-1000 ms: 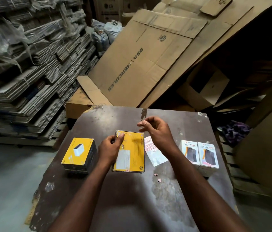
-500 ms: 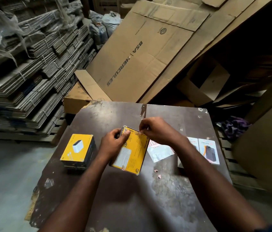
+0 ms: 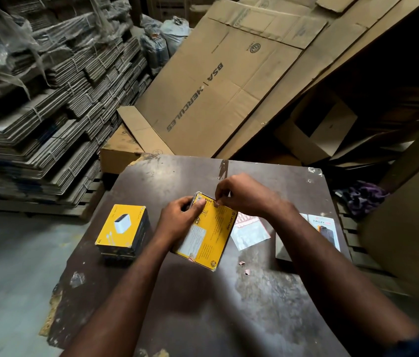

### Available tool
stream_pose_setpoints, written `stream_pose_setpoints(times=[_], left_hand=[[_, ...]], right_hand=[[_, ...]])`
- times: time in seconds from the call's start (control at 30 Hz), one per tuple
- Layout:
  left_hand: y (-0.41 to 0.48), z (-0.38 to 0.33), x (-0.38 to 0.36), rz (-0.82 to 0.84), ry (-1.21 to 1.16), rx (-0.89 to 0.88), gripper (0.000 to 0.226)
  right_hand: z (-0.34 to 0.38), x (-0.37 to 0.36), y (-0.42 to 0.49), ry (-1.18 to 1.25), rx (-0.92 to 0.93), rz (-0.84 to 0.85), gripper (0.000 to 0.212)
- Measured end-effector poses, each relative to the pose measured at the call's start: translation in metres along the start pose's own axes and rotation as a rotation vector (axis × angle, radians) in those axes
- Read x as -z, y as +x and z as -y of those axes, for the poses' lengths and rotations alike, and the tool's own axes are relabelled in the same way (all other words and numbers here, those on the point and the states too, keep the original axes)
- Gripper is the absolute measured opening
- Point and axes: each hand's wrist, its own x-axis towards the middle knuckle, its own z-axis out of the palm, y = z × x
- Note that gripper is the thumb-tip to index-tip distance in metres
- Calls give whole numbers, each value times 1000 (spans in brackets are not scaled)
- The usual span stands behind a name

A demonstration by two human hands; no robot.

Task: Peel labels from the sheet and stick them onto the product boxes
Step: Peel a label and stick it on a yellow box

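My left hand [image 3: 180, 219] grips the far left corner of a flat yellow product box [image 3: 209, 235], which is tilted on the dark table [image 3: 203, 300]. My right hand [image 3: 244, 194] pinches a small label [image 3: 216, 204] with fingertips against the box's top edge. The label sheet [image 3: 249, 231], white with pink labels, lies on the table just right of the box, partly under my right forearm. A stack of yellow boxes [image 3: 123, 229] stands at the left. White boxes [image 3: 325, 229] lie at the right, partly hidden by my arm.
Small label scraps [image 3: 244, 266] lie on the table near the yellow box. Flattened cardboard sheets [image 3: 218, 81] lean behind the table. Bundled cardboard stacks [image 3: 38, 104] fill the left. A purple cloth [image 3: 362, 197] lies on a pallet at the right.
My left hand has lifted and turned the yellow box clockwise. My right hand has come down from above the table to the box's top edge with the label.
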Motion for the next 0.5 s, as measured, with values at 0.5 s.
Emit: stream_pose_setpoints(times=[0.5], left_hand=[[-4,-7,2,16,-16,-21,55]], right_hand=[[-5,7,-1,-8,46,9,14]])
